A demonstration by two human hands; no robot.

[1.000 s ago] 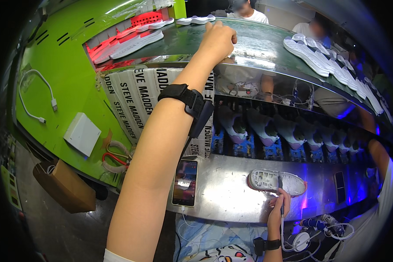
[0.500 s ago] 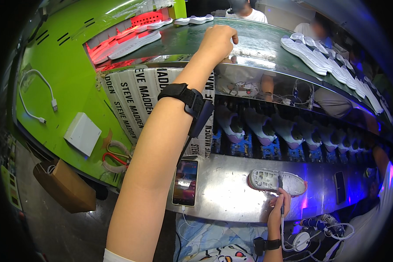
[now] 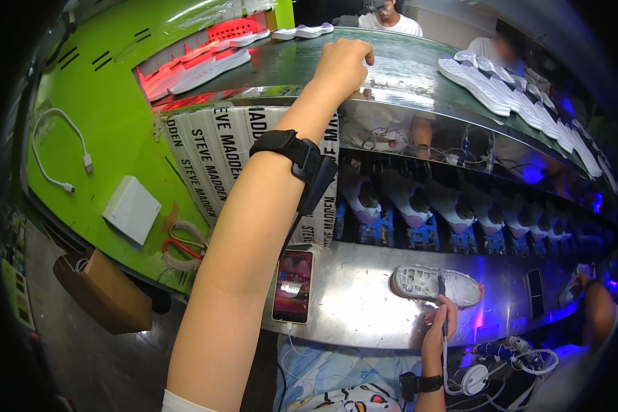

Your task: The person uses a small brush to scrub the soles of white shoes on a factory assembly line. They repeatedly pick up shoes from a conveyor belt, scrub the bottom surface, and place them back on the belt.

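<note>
My left hand [image 3: 343,65] reaches far up onto the dark green conveyor belt [image 3: 405,65], with its fingers curled against the surface. What lies under the fingers is hidden. A black band with a small device [image 3: 302,161] is strapped to that wrist. My right hand [image 3: 438,328] is low at the steel shelf [image 3: 357,309], gripping a thin dark stick-like tool [image 3: 443,302] whose tip touches a white shoe sole [image 3: 436,285] lying tread-up on the shelf.
Rows of white soles [image 3: 508,93] ride the belt, and more sit near the red-lit oven mouth [image 3: 206,65]. Shoes on lasts [image 3: 412,199] fill the lower rack. A phone [image 3: 293,285] lies on the shelf. Across the belt stands a person [image 3: 391,17]; another person's arm [image 3: 597,309] is at right.
</note>
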